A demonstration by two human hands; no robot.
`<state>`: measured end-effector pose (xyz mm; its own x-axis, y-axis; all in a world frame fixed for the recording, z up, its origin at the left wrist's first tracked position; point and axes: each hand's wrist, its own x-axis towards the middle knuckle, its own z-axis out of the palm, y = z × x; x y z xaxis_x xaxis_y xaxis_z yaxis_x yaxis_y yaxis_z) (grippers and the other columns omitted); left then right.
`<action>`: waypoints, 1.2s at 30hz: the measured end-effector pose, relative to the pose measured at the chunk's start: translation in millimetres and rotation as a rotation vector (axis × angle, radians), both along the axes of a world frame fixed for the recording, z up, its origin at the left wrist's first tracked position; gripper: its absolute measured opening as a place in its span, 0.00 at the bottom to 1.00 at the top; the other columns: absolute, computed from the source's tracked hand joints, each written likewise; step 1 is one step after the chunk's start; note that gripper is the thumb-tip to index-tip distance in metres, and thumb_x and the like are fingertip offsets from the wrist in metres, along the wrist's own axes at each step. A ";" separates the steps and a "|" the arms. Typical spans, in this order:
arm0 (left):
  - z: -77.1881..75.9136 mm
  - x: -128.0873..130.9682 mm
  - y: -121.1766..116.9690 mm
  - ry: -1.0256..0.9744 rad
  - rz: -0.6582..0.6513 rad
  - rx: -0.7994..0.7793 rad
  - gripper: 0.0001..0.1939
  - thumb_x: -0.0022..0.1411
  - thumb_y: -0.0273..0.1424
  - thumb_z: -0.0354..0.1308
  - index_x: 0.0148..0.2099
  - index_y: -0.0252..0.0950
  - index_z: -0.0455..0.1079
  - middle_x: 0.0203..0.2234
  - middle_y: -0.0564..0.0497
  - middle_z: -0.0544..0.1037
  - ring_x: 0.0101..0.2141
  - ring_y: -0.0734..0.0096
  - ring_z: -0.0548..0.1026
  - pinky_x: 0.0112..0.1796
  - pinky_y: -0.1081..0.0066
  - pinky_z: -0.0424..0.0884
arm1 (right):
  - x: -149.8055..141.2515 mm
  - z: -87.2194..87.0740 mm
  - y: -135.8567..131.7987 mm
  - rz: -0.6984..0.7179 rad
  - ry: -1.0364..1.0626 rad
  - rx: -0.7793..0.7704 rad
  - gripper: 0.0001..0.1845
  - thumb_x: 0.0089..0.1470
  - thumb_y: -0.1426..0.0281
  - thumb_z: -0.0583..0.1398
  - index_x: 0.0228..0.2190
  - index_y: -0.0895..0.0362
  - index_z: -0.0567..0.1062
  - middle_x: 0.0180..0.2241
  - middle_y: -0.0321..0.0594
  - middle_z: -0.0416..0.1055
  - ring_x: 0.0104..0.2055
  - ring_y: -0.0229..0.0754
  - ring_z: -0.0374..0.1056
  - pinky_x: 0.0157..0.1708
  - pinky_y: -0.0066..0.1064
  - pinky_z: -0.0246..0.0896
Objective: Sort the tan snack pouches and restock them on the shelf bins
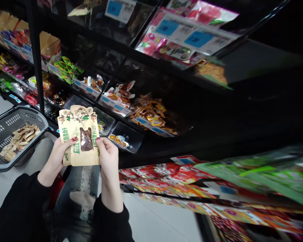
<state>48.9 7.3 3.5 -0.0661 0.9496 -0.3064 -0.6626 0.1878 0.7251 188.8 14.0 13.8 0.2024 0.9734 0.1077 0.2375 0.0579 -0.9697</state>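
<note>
Two or more tan snack packets (77, 155) with green print are held up in front of me, overlapping like a small fan. The front packet has a clear window showing something dark brown inside. My left hand (57, 156) pinches their left side, thumb on the front. On the right edge, my right hand (108, 155) grips the packets with its thumb near the window. Both hands are closed. To the left, a grey shopping basket (44, 117) holds a pile of similar tan packets (21, 137).
Black shelving with clear bins of wrapped snacks (151, 112) runs across ahead. Pink candy bags (204, 13) sit on an upper shelf above price labels. Hanging red bags (161, 173) and blurred green bags (262, 174) stick out at right. Pale floor tiles (164, 218) lie below.
</note>
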 end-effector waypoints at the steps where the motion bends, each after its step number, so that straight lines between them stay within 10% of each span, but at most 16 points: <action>1: -1.4 -0.9 -0.9 0.010 0.008 0.033 0.21 0.39 0.29 0.71 0.40 0.31 0.77 0.33 0.43 0.83 0.34 0.52 0.81 0.38 0.61 0.77 | -0.1 1.1 -3.4 -0.011 -0.054 0.081 0.15 0.52 0.62 0.56 0.19 0.56 0.65 0.17 0.28 0.54 0.19 0.32 0.50 0.20 0.26 0.48; 7: -8.2 -8.3 -5.6 0.028 0.002 0.229 0.23 0.37 0.42 0.73 0.35 0.34 0.77 0.29 0.44 0.83 0.40 0.48 0.80 0.41 0.59 0.77 | 7.9 1.6 -26.9 -0.210 -0.400 0.629 0.09 0.55 0.71 0.57 0.24 0.57 0.72 0.19 0.32 0.70 0.19 0.31 0.61 0.21 0.23 0.55; 12: 0.1 -12.0 -5.6 -0.052 0.005 0.235 0.25 0.40 0.43 0.72 0.40 0.35 0.78 0.34 0.44 0.83 0.45 0.48 0.78 0.46 0.58 0.75 | 28.5 6.0 -22.1 -0.668 -0.464 0.644 0.11 0.55 0.67 0.59 0.24 0.59 0.73 0.17 0.33 0.68 0.18 0.33 0.61 0.21 0.24 0.54; 17: 2.1 -13.3 -8.7 -0.119 -0.014 0.197 0.26 0.38 0.43 0.72 0.40 0.37 0.78 0.34 0.45 0.83 0.46 0.47 0.77 0.49 0.57 0.73 | 39.9 9.5 -17.1 -0.764 -0.584 0.653 0.12 0.55 0.66 0.59 0.24 0.60 0.75 0.19 0.37 0.70 0.20 0.35 0.63 0.23 0.25 0.55; 32: 2.8 -8.7 -8.2 -0.163 -0.066 0.168 0.21 0.34 0.43 0.74 0.32 0.37 0.79 0.29 0.45 0.83 0.46 0.45 0.77 0.49 0.55 0.73 | 15.5 12.9 -11.7 0.066 -0.533 0.395 0.13 0.61 0.69 0.52 0.27 0.56 0.70 0.20 0.31 0.68 0.21 0.33 0.63 0.23 0.23 0.57; 36: 2.1 -6.4 -7.1 -0.112 -0.075 0.217 0.20 0.38 0.42 0.73 0.33 0.36 0.79 0.30 0.44 0.83 0.42 0.48 0.79 0.45 0.57 0.76 | 16.1 17.4 -18.0 -0.095 -0.431 0.518 0.07 0.59 0.66 0.54 0.36 0.54 0.71 0.32 0.37 0.70 0.33 0.38 0.66 0.33 0.30 0.62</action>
<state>42.5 0.2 5.5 0.0302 0.9949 -0.0960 -0.7308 0.0875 0.6769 204.9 -4.0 31.2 0.1191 0.7542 0.6458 0.6238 0.4492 -0.6396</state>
